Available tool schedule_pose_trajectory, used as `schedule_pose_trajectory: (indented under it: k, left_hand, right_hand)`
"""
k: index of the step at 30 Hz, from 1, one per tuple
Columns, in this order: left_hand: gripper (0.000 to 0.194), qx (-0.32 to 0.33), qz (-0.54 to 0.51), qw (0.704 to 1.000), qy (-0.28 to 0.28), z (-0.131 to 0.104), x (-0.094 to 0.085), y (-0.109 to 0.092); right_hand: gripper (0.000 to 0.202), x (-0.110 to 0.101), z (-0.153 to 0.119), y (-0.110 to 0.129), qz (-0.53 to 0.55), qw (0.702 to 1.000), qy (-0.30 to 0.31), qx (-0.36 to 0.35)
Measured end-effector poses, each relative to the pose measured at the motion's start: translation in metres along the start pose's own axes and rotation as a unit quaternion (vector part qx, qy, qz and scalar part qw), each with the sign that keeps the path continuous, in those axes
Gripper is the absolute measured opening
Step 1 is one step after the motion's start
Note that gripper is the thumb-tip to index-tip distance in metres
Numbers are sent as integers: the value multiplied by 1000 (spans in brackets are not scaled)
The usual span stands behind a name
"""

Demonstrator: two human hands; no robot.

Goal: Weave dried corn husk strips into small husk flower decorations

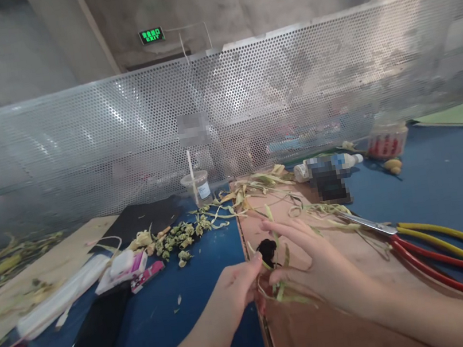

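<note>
A small black clump (267, 250) with pale green leaf strips (282, 290) sticking out around it sits between my hands, over the seam where the brown board begins. My left hand (235, 289) is closed on its left side, thumb pressed against it. What the other left fingers do behind the thumb is hidden. On the right, my right hand (318, 259) has thumb and fingers spread apart beside the clump, with nothing gripped. More long leaf strips (255, 190) lie on the board beyond.
Large scissors (435, 253) with red and yellow handles lie at right. Small woven green pieces (180, 239), a plastic cup (197, 187) and a bottle (349, 160) stand or lie farther back. A black elongated object (94, 345) lies left. A perforated metal screen (154, 121) closes off the back.
</note>
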State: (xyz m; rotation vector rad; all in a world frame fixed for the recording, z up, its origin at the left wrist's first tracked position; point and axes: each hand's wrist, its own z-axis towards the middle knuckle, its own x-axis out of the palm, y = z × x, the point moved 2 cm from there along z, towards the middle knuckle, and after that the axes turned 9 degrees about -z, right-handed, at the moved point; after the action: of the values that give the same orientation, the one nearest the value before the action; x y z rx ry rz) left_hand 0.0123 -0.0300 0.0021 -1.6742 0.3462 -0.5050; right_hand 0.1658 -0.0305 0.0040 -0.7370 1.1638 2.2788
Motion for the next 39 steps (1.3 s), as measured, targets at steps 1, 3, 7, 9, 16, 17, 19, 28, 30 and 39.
schedule_pose_trajectory:
  k: [1, 3, 7, 9, 16, 17, 19, 28, 30, 39]
  left_hand:
    - [38, -5, -10, 1000, 0, 1, 0, 2]
    - [36, -10, 4, 1000, -12, 2, -2, 6]
    - [32, 2, 30, 999, -39, 4, -6, 9]
    - [30, 6, 20, 999, -47, 4, -8, 7]
    - [25, -2, -49, 998, -28, 3, -9, 5]
    - [25, -3, -58, 998, -26, 3, -9, 5]
    - [27, -6, -76, 997, -23, 3, -9, 5]
    - [27, -2, -89, 995, -48, 4, -8, 3]
    - [28, 7, -68, 996, -52, 4, -8, 3]
    - [30, 6, -20, 998, -61, 4, -10, 5]
  right_hand:
    - [60, 0, 0, 1, -24, 1000, -7, -18]
    - [52, 1, -2, 1, -65, 996, -24, -63]
    - [29, 1, -6, 6, -78, 982, -34, -171]
    - [18, -1, -8, 10, -43, 980, -18, -195]
    - [17, -7, -8, 11, 84, 993, 75, -45]
    - [15, -8, -7, 11, 89, 992, 87, -37]
    - [11, -11, -4, 12, 81, 990, 105, -40]
    - [14, -18, -1, 20, 63, 988, 120, -68]
    - [15, -18, -2, 20, 49, 990, 117, -65]
    - [6, -19, -3, 22, 15, 995, 96, -22]
